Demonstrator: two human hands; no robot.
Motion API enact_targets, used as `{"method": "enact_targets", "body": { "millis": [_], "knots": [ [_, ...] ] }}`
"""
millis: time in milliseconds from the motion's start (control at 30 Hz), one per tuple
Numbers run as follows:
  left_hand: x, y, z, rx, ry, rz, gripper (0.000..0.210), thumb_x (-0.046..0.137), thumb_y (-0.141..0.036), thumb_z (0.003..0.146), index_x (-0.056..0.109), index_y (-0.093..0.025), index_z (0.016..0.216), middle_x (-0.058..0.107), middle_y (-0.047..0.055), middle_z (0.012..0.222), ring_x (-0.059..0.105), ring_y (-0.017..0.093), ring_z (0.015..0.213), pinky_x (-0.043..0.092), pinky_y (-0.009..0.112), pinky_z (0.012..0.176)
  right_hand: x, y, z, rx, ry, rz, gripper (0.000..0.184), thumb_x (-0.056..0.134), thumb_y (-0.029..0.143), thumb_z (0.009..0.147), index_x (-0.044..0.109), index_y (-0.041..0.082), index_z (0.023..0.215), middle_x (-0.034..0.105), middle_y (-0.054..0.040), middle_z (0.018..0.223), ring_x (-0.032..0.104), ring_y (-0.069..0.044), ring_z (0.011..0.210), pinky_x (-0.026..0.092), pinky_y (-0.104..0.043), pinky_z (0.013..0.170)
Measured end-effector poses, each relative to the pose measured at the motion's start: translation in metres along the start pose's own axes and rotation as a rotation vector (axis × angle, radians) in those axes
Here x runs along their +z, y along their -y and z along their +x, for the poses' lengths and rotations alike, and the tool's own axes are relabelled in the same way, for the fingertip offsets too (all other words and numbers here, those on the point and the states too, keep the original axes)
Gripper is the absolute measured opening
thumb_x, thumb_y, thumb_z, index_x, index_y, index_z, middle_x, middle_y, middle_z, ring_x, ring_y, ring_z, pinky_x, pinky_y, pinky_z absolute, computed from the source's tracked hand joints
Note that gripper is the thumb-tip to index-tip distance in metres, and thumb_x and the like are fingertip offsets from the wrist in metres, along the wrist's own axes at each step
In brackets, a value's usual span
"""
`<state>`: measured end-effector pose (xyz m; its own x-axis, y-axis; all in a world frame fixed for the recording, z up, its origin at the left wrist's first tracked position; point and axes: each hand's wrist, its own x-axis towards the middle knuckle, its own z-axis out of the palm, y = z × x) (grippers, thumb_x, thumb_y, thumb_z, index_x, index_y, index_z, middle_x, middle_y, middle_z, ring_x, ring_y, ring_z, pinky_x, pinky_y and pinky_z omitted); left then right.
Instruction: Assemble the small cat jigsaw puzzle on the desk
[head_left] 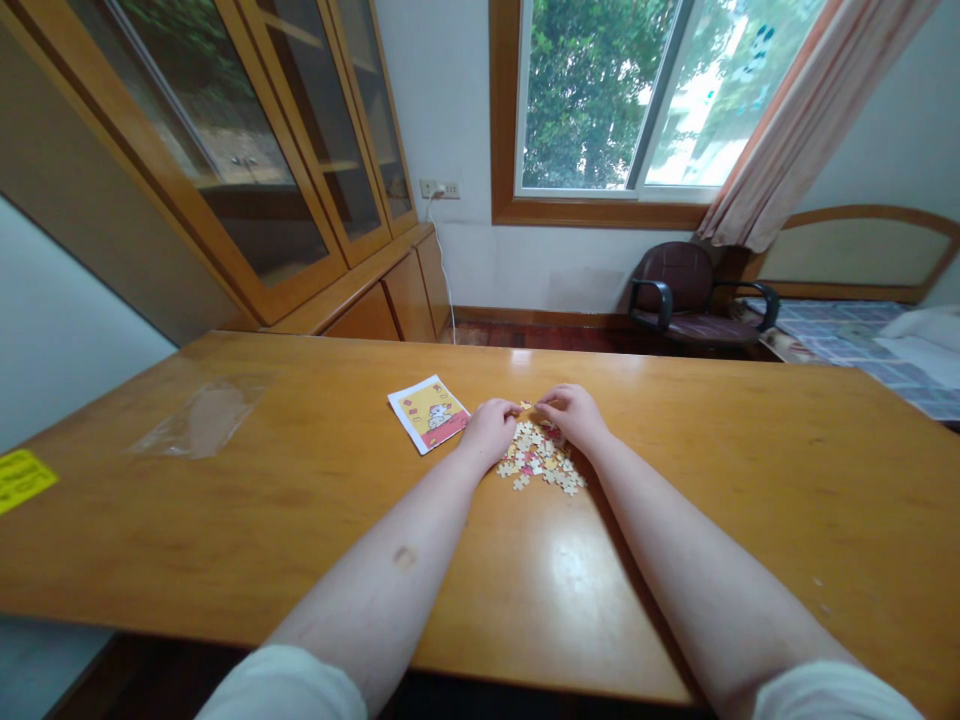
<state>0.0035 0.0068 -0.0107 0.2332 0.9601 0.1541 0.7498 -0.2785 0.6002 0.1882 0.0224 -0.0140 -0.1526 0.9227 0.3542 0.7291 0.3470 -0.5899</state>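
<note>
A loose heap of jigsaw puzzle pieces [543,462] lies on the wooden table, mostly pale backs up with some red and yellow faces showing. My left hand [491,432] rests at the heap's left edge, its fingers curled together. At the upper right of the heap is my right hand [576,412], with thumb and fingers drawn into a pinch. A small yellowish puzzle piece [526,405] shows between the fingertips of both hands; whether either hand grips it is too small to tell. Left of my left hand lies a picture card [429,410] with a white cartoon animal on yellow and red.
The wooden table [300,520] carries a clear plastic bag [199,418] at left and a yellow label [24,480] at its left edge. Beyond stand a glass-door cabinet [330,240], an office chair [682,290] and a bed [862,340].
</note>
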Motion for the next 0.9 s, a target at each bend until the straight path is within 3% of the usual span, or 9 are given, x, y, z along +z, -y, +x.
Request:
{"method": "enact_targets", "body": {
  "millis": [167, 400, 667, 900],
  "knots": [
    [-0.001, -0.001, 0.001, -0.072, -0.045, -0.066, 0.037, 0.043, -0.006, 0.08, 0.072, -0.016, 0.1, 0.069, 0.007, 0.11, 0.061, 0.019, 0.107, 0.045, 0.032, 0.101, -0.006, -0.006, 0.0, 0.05, 0.109, -0.245, 0.012, 0.066, 0.03, 0.08, 0.076, 0.024, 0.079, 0.072, -0.005, 0.091, 0.057, -0.022, 0.091, 0.039, -0.035, 0.085],
    [-0.003, -0.001, 0.0, -0.081, -0.044, -0.087, 0.037, 0.043, -0.006, 0.079, 0.072, -0.015, 0.1, 0.069, 0.008, 0.11, 0.06, 0.02, 0.107, 0.044, 0.032, 0.101, -0.003, -0.001, -0.001, 0.026, 0.177, -0.196, 0.03, 0.049, 0.023, 0.09, 0.072, 0.027, 0.107, 0.07, -0.0048, 0.113, 0.053, -0.025, 0.103, 0.035, -0.042, 0.092],
    [0.001, 0.003, 0.002, -0.081, -0.049, -0.082, 0.034, 0.045, -0.006, 0.079, 0.071, -0.016, 0.098, 0.07, 0.007, 0.107, 0.061, 0.019, 0.105, 0.045, 0.031, 0.098, 0.001, 0.015, -0.006, -0.165, 0.293, -0.191, 0.024, 0.063, 0.038, 0.084, 0.073, 0.026, 0.103, 0.068, -0.0067, 0.109, 0.051, -0.024, 0.104, 0.031, -0.042, 0.094],
    [0.0, 0.001, 0.002, -0.094, -0.04, -0.078, 0.034, 0.045, -0.005, 0.079, 0.071, -0.016, 0.099, 0.069, 0.007, 0.109, 0.06, 0.019, 0.106, 0.045, 0.03, 0.099, 0.01, 0.017, -0.009, -0.161, 0.255, -0.129, 0.012, 0.07, 0.029, 0.078, 0.073, 0.023, 0.087, 0.069, -0.006, 0.1, 0.054, -0.021, 0.097, 0.035, -0.039, 0.091]
  ]
}}
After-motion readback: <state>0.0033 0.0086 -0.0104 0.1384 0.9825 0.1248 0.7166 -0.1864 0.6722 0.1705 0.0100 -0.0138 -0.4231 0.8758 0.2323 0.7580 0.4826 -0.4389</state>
